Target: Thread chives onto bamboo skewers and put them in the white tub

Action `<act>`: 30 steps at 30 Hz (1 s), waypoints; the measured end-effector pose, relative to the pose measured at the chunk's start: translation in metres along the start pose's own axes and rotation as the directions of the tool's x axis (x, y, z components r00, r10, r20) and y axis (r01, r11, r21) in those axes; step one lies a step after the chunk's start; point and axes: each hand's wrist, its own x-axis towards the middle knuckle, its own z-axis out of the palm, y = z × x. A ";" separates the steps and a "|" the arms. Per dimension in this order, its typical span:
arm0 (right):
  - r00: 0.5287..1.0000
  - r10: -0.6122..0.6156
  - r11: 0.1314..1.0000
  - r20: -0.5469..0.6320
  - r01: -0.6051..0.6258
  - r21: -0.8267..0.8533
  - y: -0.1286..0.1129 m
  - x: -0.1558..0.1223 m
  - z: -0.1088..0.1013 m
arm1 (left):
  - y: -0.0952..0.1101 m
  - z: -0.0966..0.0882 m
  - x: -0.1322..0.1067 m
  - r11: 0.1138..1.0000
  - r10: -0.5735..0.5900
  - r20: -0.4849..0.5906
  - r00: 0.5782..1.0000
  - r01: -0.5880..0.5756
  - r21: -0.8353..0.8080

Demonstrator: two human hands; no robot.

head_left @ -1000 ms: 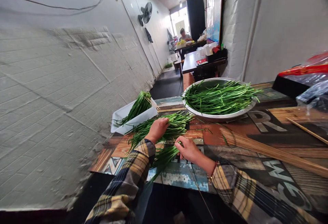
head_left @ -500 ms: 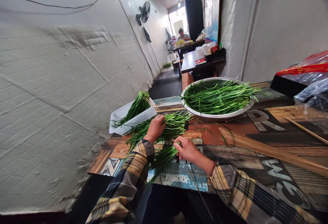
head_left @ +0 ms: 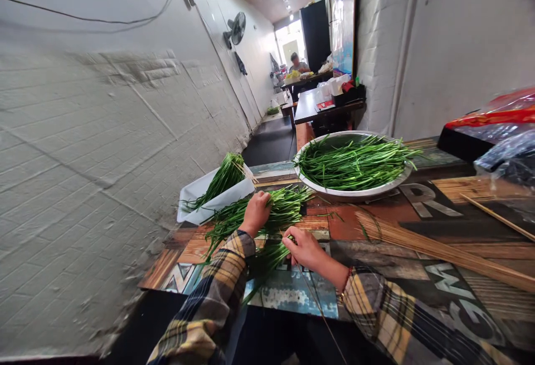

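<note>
Long green garlic chives (head_left: 288,209) lie in a loose pile on the wood-patterned table. My left hand (head_left: 257,212) rests on this pile, its fingers curled and closed on some stems; the fingertips are partly hidden. Nearer to me, my right hand (head_left: 305,248) pinches a smaller bunch of chives (head_left: 267,262), whose leaves trail toward the lower left. A thin bamboo skewer (head_left: 315,295) runs from under the right hand down past the table's front edge.
A white tray (head_left: 217,200) with skewered chives stands at the far left. Behind the pile is a metal basin (head_left: 355,191) heaped with chives. Many bamboo skewers (head_left: 443,242) fan across the right side, near plastic bags (head_left: 510,147). A person (head_left: 298,64) sits far back.
The view has tipped slightly, so most things sit a little lower. My left hand has barely shifted on the pile, and my right hand keeps its pinch on the chives.
</note>
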 end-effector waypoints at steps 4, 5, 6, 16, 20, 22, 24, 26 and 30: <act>1.000 -0.009 1.000 0.001 0.009 -0.006 0.003 0.001 0.001 | 0.003 -0.012 -0.002 1.000 -0.003 -0.022 1.000 0.003 -0.027; 1.000 -0.013 1.000 -0.002 0.013 -0.010 0.004 0.001 0.001 | 0.005 -0.014 -0.004 0.999 0.016 -0.010 1.000 -0.017 -0.035; 1.000 -0.019 1.000 -0.007 0.019 -0.017 0.005 0.001 0.002 | 0.008 -0.016 -0.007 0.998 0.046 0.009 0.999 -0.045 -0.042; 1.000 -0.023 1.000 -0.002 0.023 -0.009 0.001 0.000 0.002 | 0.026 0.005 -0.017 0.966 0.256 0.221 0.941 -0.256 -0.029; 1.000 -0.015 1.000 0.001 0.015 -0.006 0.001 0.000 0.002 | 0.025 0.004 -0.017 0.963 0.258 0.224 0.940 -0.270 0.022; 1.000 -0.016 1.000 0.000 0.016 -0.013 0.001 0.000 0.002 | 0.022 0.001 -0.018 0.960 0.259 0.214 0.942 -0.275 0.052; 1.000 -0.022 1.000 -0.004 0.022 -0.012 0.000 0.000 0.002 | 0.019 -0.003 -0.019 0.958 0.256 0.200 0.946 -0.277 0.081; 1.000 -0.018 1.000 -0.010 0.018 -0.011 -0.001 -0.001 0.001 | 0.015 -0.006 -0.019 0.957 0.247 0.187 0.951 -0.269 0.109; 1.000 0.002 1.000 -0.006 -0.002 -0.014 -0.002 -0.002 0.001 | 0.012 -0.004 -0.018 0.961 0.204 0.153 0.967 -0.228 0.154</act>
